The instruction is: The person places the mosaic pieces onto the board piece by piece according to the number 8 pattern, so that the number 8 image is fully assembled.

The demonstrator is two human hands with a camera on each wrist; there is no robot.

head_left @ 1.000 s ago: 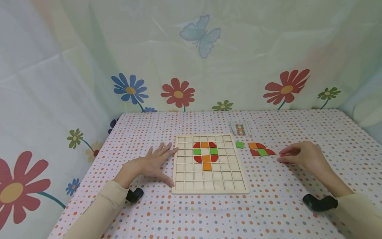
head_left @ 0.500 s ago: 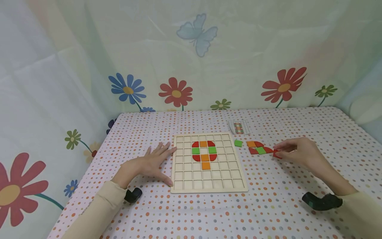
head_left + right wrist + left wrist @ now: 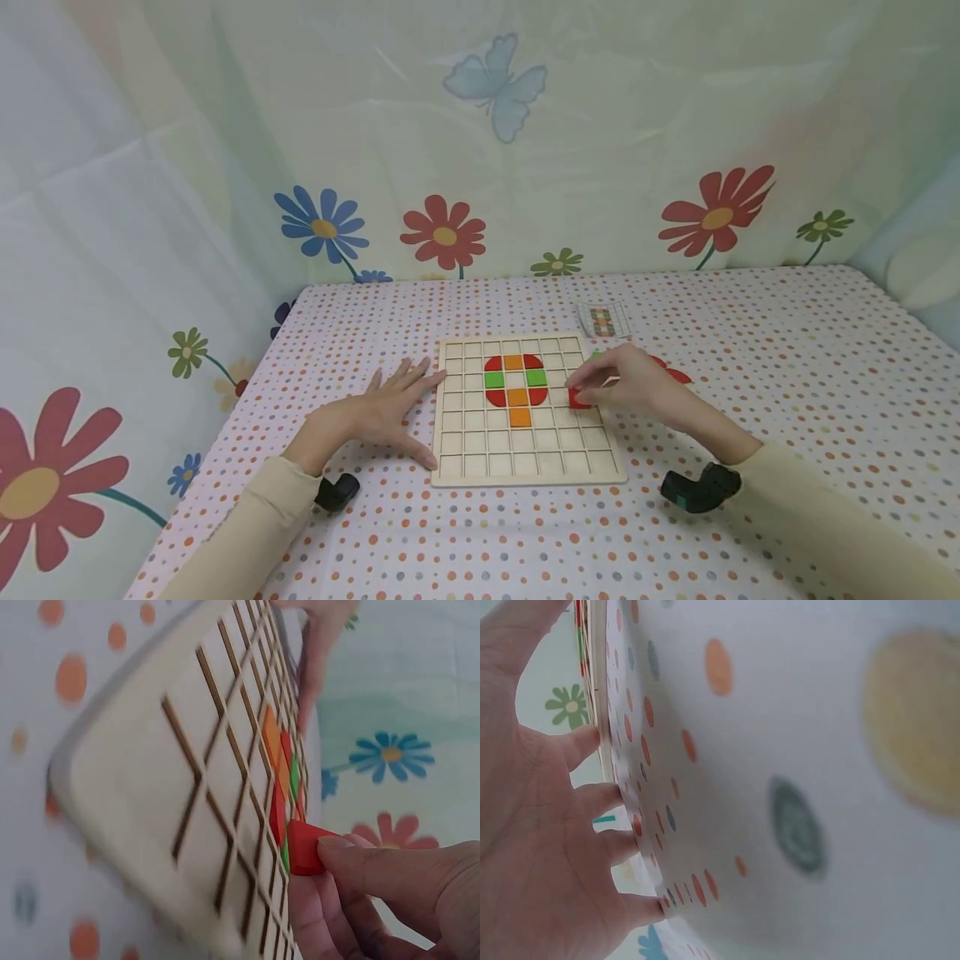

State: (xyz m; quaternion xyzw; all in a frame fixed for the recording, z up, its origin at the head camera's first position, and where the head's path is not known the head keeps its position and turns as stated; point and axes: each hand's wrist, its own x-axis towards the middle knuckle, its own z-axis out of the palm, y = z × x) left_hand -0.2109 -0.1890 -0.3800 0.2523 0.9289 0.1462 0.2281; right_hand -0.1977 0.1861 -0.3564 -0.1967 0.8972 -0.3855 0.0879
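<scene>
A pale wooden grid board (image 3: 530,467) lies on the table, with red, orange and green tiles set in its upper middle cells. My left hand (image 3: 384,414) rests spread out at the board's left edge, thumb and index finger touching it; the left wrist view shows the fingers (image 3: 600,799) straight. Above the board's right columns, my right hand (image 3: 630,383) pinches a red tile (image 3: 306,847) between thumb and fingers. One tile in the grid is an orange square (image 3: 520,417), just below the others. Some loose tiles beyond the right hand are partly hidden by it.
A small printed card (image 3: 604,320) with a coloured pattern lies behind the board's right corner. Loose red tiles (image 3: 677,375) show to the right of the board. A dotted cloth (image 3: 480,542) covers the table, and a flowered curtain hangs behind.
My right hand has carried the red tile left, from beside the loose tiles to over the board's right side. The left hand stays at the board's edge.
</scene>
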